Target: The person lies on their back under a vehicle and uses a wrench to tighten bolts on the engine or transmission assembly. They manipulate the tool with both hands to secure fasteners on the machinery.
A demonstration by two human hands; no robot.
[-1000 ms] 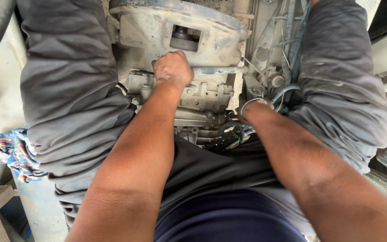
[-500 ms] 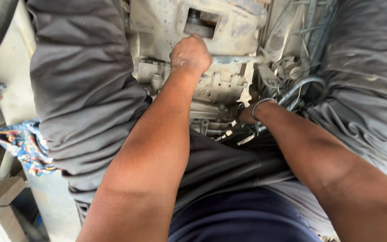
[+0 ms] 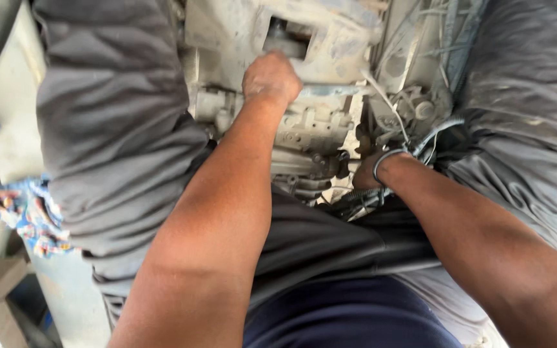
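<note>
Both your hands are in that grimy gearbox [image 3: 330, 122].
Left hand [image 3: 271, 77] fists a wrench [image 3: 330, 91]; right hand [image 3: 363, 175] is buried, grip can't tell.

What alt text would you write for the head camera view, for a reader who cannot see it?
A person's left hand grips a metal tool against a dusty grey engine part, seen from above between grey trouser legs. The right hand, a bangle on its wrist, reaches low among cables.
</note>
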